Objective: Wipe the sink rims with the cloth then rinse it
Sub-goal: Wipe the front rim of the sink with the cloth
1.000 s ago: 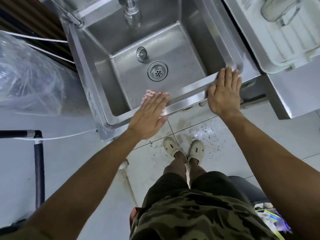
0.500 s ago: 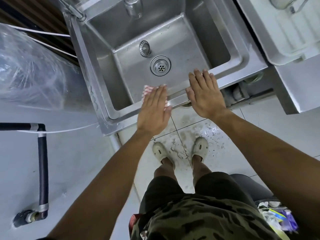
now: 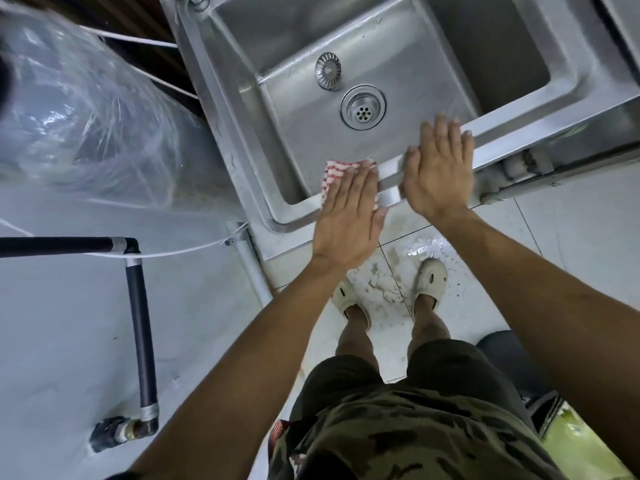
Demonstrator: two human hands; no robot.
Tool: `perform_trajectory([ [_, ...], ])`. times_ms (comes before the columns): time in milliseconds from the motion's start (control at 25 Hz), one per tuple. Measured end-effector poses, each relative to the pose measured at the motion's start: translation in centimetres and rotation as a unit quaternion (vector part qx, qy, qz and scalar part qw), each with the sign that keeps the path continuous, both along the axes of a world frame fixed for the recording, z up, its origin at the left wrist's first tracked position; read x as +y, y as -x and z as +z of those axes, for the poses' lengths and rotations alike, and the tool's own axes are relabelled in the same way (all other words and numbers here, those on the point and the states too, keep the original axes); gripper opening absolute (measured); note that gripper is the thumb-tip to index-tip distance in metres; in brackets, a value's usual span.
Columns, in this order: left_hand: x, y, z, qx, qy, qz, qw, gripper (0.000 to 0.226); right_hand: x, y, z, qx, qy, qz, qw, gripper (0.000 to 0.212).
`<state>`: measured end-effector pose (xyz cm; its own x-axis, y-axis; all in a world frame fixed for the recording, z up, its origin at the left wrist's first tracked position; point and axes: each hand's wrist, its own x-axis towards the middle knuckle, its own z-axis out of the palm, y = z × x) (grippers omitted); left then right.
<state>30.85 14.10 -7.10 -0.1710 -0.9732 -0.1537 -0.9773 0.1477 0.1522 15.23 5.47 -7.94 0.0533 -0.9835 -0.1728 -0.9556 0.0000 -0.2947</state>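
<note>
The red-and-white checked cloth (image 3: 341, 174) lies flat on the near rim of the square stainless-steel sink (image 3: 502, 133), nearer the person than the round drain (image 3: 362, 107). The risk, as I judge it: nothing grips the cloth, so on a wet rim it may slide out from under the palm and drop into the basin or onto the floor. The left hand (image 3: 349, 220) presses it with fingers straight and together. The right hand (image 3: 438, 171) rests flat on bare rim just beside, fingers extended, holding nothing.
</note>
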Motion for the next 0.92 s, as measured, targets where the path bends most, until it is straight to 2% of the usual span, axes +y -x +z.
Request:
perform_trajectory([
  [120,2.7,-6.6,0.0,-0.014,0.0,-0.066,0.998,0.065,0.2,-0.5,-0.2,0.059,0.021,-0.022,0.998,0.065],
  [200,3.2,-10.2,0.4,-0.039,-0.021,-0.134,0.99,0.067,0.6,-1.2,-0.3,0.068,0.035,-0.043,0.996,0.066],
  [360,-0.2,-17.9,1.3,-0.063,-0.057,-0.305,0.949,0.067,0.9,-2.2,-0.3,0.072,0.036,-0.08,0.994,0.068],
  [440,-3.7,-21.1,1.9,-0.081,-0.053,-0.283,0.954,0.066,0.9,-2.3,-0.3,0.066,0.044,-0.087,0.993,0.067],
  [520,-5.7,-22.0,1.9,-0.088,-0.037,-0.201,0.975,0.064,0.9,-2.2,-0.2,0.063,0.052,-0.091,0.992,0.067],
  [680,0.0,-17.0,0.8,-0.011,-0.024,-0.089,0.996,0.058,0.8,-2.3,-0.1,0.059,0.062,-0.092,0.992,0.066],
  [800,5.2,-13.8,1.5,0.047,-0.046,-0.059,0.996,0.061,0.8,-2.4,-0.1,0.052,0.069,-0.094,0.992,0.065],
  [880,4.7,-14.9,2.1,0.084,-0.071,-0.073,0.991,0.058,0.8,-2.4,-0.1,0.048,0.07,-0.094,0.992,0.065],
  [920,3.5,-16.2,2.2,0.069,-0.075,-0.088,0.991,0.057,0.9,-2.4,-0.1,0.048,0.068,-0.094,0.992,0.065],
])
